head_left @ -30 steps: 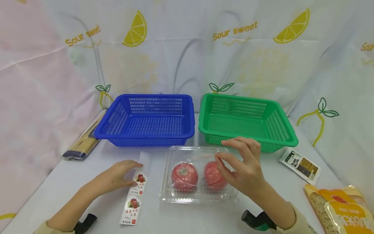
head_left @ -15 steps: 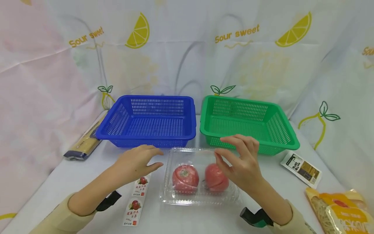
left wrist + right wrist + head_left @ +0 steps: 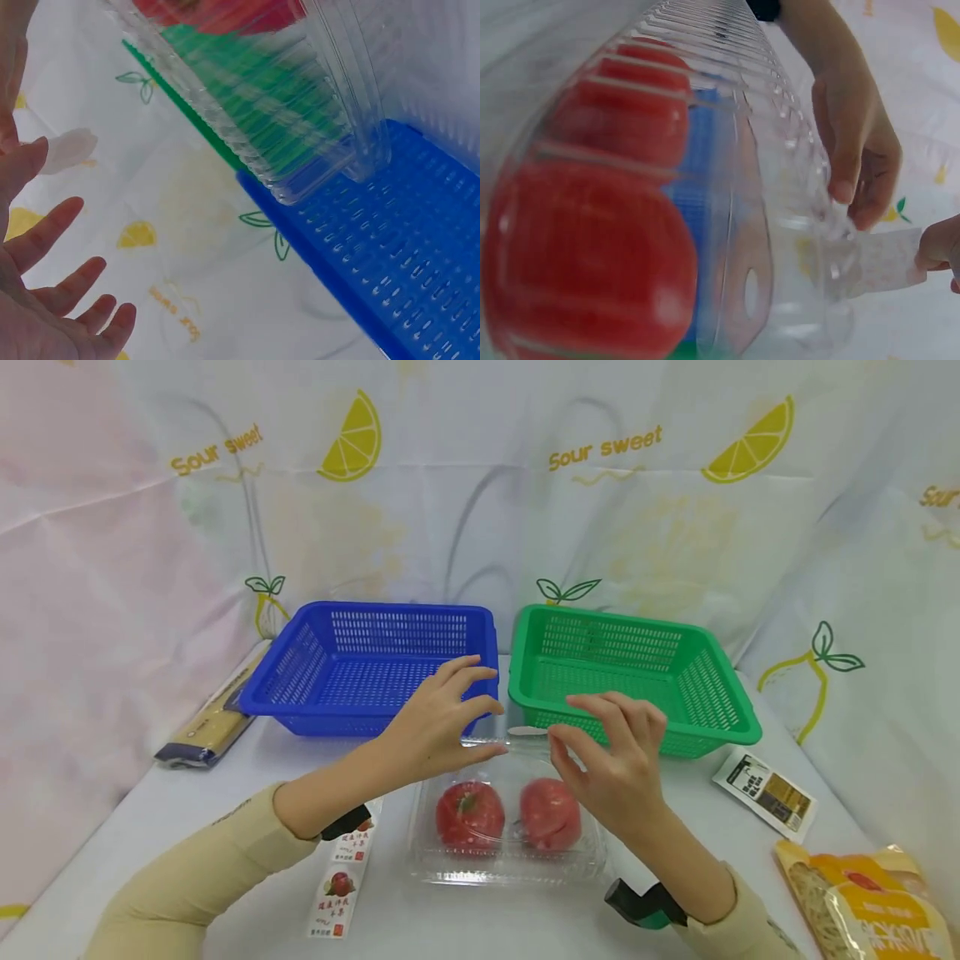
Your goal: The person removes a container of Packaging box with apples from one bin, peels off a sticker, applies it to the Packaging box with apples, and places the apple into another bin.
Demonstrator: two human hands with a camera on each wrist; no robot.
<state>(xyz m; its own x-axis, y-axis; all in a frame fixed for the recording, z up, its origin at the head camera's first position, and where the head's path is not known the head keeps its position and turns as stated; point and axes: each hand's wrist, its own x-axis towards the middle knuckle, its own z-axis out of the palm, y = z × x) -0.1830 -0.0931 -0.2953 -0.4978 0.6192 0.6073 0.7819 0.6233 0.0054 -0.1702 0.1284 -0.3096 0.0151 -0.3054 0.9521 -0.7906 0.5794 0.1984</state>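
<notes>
My right hand [image 3: 618,768] pinches the edge of a whitish sticker [image 3: 527,731] between thumb and forefinger, above the back edge of a clear plastic clamshell box [image 3: 517,870]. In the right wrist view the sticker [image 3: 889,260] looks pale and translucent. My left hand [image 3: 435,722] reaches over the box's back left part, fingers spread and thumb apart, just left of the sticker and holding nothing. Inside the closed box sit two red round fruits [image 3: 470,817]. A strip of labels [image 3: 333,897] printed with fruit lies left of the box, partly hidden by my left forearm.
Behind the box stand a blue basket [image 3: 367,724] and a green basket [image 3: 712,731]. A tan packet [image 3: 210,727] leans at the left. On the right lie a small white-and-brown sachet [image 3: 768,793] and a yellow bag [image 3: 870,902]. Printed cloth [image 3: 442,510] hangs behind.
My left hand has left the label strip and moved right and up, over the box towards the sticker. My right hand has stayed nearly in place, keeping its pinch.
</notes>
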